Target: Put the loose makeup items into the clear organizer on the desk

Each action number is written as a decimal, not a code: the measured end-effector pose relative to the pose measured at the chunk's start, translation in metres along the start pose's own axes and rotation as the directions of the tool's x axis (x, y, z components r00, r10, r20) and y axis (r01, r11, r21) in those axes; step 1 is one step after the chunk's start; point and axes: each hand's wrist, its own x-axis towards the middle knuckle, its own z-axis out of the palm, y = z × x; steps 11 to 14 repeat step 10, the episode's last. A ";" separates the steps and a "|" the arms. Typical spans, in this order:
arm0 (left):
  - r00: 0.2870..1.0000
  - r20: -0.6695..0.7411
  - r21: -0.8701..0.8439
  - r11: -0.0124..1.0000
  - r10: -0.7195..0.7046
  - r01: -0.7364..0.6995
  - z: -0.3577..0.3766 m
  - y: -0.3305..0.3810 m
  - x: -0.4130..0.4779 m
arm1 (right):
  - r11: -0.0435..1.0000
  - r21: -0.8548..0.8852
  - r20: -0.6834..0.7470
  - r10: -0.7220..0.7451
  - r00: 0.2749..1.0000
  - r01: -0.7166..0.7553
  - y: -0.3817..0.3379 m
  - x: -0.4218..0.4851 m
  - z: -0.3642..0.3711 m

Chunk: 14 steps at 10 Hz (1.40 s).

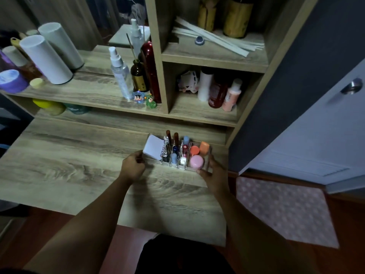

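The clear organizer (207, 162) stands on the wooden desk (69, 165) near its back right. It holds a white square compact (154, 150) at the left, several upright lipsticks and tubes (174, 149) in the middle, and a pink jar (196, 161) with two orange jars (204, 147) at the right. My left hand (133, 166) grips the organizer's left end beside the compact. My right hand (212, 172) holds its right front corner by the pink jar.
A shelf unit rises behind the desk with spray bottles (120, 72), a dark red bottle (151, 72), two white cylinders (46, 60), small figurines (143, 98) and lotion bottles (221, 91). A door (316, 135) and a pink dotted mat (286, 210) lie to the right.
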 end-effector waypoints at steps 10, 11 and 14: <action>0.984 -0.130 0.215 0.972 0.122 -0.092 -0.004 0.024 -0.028 | 0.985 -0.171 -0.127 -0.047 0.991 0.025 -0.012 -0.015 -0.010; 0.984 -0.130 0.215 0.972 0.122 -0.092 -0.004 0.024 -0.028 | 0.985 -0.171 -0.127 -0.047 0.991 0.025 -0.012 -0.015 -0.010; 0.984 -0.130 0.215 0.972 0.122 -0.092 -0.004 0.024 -0.028 | 0.985 -0.171 -0.127 -0.047 0.991 0.025 -0.012 -0.015 -0.010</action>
